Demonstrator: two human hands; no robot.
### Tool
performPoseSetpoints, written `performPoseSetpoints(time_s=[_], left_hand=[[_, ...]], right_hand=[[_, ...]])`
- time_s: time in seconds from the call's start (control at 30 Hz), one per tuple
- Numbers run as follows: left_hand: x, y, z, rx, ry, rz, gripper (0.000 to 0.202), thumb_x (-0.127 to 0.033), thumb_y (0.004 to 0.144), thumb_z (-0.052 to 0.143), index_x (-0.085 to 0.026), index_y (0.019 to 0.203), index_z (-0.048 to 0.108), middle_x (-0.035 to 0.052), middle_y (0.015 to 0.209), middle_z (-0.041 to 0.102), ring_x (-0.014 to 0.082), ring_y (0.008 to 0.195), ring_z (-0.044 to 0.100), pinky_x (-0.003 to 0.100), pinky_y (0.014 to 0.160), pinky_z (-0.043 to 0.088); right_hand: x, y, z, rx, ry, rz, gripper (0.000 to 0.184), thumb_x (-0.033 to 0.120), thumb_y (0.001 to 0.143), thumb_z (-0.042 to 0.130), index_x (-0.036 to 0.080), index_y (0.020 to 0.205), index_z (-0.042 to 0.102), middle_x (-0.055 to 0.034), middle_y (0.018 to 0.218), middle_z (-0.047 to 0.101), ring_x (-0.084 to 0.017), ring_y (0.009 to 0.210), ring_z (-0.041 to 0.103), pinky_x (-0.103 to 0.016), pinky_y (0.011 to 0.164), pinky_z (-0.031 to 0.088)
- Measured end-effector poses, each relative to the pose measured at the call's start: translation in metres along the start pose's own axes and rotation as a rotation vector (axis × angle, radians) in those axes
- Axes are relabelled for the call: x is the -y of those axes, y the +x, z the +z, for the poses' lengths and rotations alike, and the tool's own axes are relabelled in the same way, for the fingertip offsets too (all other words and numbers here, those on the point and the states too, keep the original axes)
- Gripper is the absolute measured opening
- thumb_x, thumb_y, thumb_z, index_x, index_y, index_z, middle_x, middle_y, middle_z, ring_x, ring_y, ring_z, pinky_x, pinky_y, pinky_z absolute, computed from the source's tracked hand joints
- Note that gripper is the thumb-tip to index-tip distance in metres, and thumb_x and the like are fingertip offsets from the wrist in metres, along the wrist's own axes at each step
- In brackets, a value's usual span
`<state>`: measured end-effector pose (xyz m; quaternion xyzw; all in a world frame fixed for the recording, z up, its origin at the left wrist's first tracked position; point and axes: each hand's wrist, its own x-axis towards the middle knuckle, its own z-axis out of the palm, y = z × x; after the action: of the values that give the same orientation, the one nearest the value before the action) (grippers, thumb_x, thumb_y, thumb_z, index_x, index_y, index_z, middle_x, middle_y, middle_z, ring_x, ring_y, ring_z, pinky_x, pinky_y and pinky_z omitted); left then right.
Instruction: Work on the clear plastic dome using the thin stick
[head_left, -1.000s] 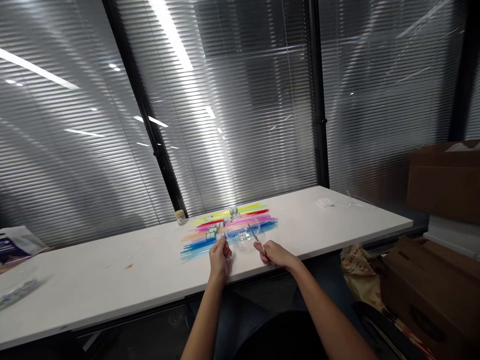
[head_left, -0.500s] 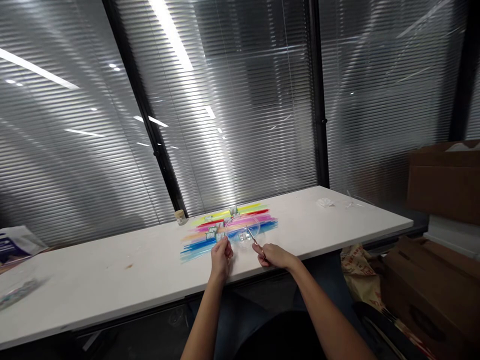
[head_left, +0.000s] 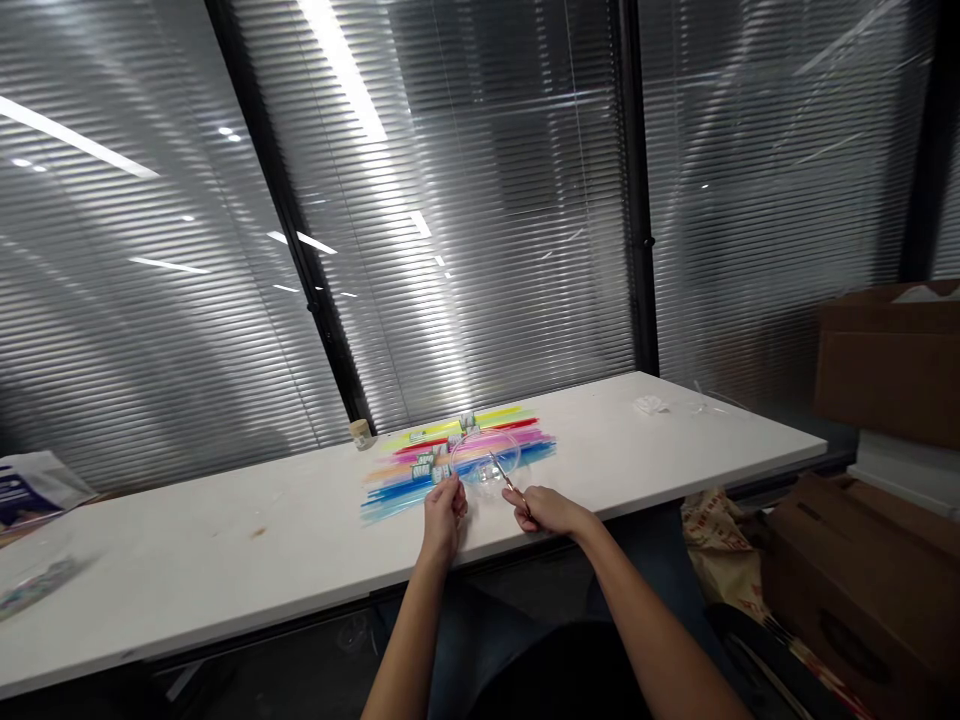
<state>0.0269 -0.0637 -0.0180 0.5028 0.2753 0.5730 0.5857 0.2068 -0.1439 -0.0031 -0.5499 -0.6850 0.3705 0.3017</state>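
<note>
My left hand [head_left: 443, 505] is closed in a pinch at the near left side of a thin clear ring [head_left: 519, 452]. My right hand [head_left: 546, 508] wraps the copper-coloured handles of slim scissors [head_left: 510, 484], whose metal tip points up and left inside the ring's outline. Whether the blades touch anything is too small to tell. Beneath and behind the ring lie bundles of thin coloured strands [head_left: 397, 492] in blue, pink, red and yellow, with printed paper bands [head_left: 422, 468] around them. A clear, shiny piece [head_left: 489, 473] shows just under the scissors' tip.
The white table [head_left: 300, 575] runs along a wall of blinds. A small lidded jar [head_left: 361, 434] stands at its back edge. Crumpled white material [head_left: 650, 405] lies to the right, a clear bag [head_left: 37, 587] far left. Cardboard boxes [head_left: 870, 560] and a paper bag [head_left: 716, 550] are at the right.
Very little differs. The scissors' tip and my right hand have shifted slightly left, and my left hand has moved a touch to the right.
</note>
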Motion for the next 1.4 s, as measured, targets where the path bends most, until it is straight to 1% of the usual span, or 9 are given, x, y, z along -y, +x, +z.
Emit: performPoseSetpoints(time_s=[0.2,0.53,0.67,0.83,0.97,1.1,1.4], left_hand=[[0.001,0.001,-0.001,0.014,0.021,-0.006,0.048,-0.053,0.066,0.074,-0.017,0.052,0.044,-0.0061,0.049,0.035,0.0056,0.045,0.029,0.020,0.043,0.026],[0.003,0.004,-0.002,0.027,0.007,-0.021,0.048,-0.052,0.065,0.075,-0.017,0.054,0.045,-0.0064,0.049,0.036,0.0054,0.044,0.029,0.020,0.043,0.024],[0.003,0.003,-0.002,0.025,0.001,-0.018,0.047,-0.051,0.064,0.076,-0.017,0.054,0.045,-0.0061,0.049,0.036,0.0050,0.044,0.029,0.020,0.042,0.024],[0.003,0.003,-0.003,0.028,0.003,-0.014,0.046,-0.050,0.064,0.076,-0.017,0.054,0.046,-0.0061,0.049,0.037,0.0051,0.044,0.030,0.019,0.042,0.024],[0.003,0.003,-0.003,0.029,0.016,-0.008,0.046,-0.049,0.065,0.075,-0.017,0.055,0.045,-0.0061,0.049,0.037,0.0052,0.044,0.030,0.019,0.043,0.025],[0.003,0.003,-0.002,0.035,0.025,0.004,0.046,-0.049,0.066,0.074,-0.017,0.054,0.044,-0.0059,0.049,0.037,0.0054,0.045,0.030,0.019,0.043,0.026],[0.002,0.003,-0.003,0.028,0.024,0.005,0.046,-0.051,0.067,0.074,-0.017,0.054,0.045,-0.0060,0.049,0.036,0.0057,0.044,0.030,0.020,0.043,0.025]], right_hand=[[0.000,0.001,0.000,0.009,-0.005,-0.008,0.062,0.056,0.094,0.030,0.018,0.046,0.037,0.0026,0.045,0.039,-0.009,0.041,0.034,-0.026,0.054,0.031],[0.001,0.001,-0.001,0.028,-0.068,-0.035,0.062,0.053,0.096,0.028,0.018,0.045,0.036,0.0025,0.045,0.039,-0.009,0.044,0.035,-0.026,0.059,0.033],[0.002,0.001,-0.001,0.032,-0.067,-0.022,0.064,0.055,0.097,0.027,0.019,0.044,0.036,0.0027,0.044,0.037,-0.010,0.044,0.036,-0.027,0.059,0.033],[0.000,0.003,-0.001,0.033,-0.098,-0.054,0.066,0.056,0.097,0.025,0.019,0.044,0.036,0.0025,0.045,0.039,-0.010,0.045,0.035,-0.027,0.062,0.034],[-0.004,0.004,-0.001,0.023,-0.115,-0.054,0.065,0.057,0.096,0.026,0.018,0.045,0.037,0.0026,0.045,0.039,-0.010,0.045,0.035,-0.027,0.062,0.034],[-0.008,0.005,0.000,0.013,-0.148,-0.085,0.065,0.058,0.096,0.025,0.018,0.047,0.039,0.0021,0.047,0.041,-0.011,0.047,0.037,-0.026,0.062,0.034],[-0.013,0.009,0.001,0.008,-0.165,-0.110,0.068,0.065,0.094,0.023,0.018,0.047,0.040,0.0017,0.047,0.042,-0.011,0.048,0.039,-0.026,0.061,0.034]])
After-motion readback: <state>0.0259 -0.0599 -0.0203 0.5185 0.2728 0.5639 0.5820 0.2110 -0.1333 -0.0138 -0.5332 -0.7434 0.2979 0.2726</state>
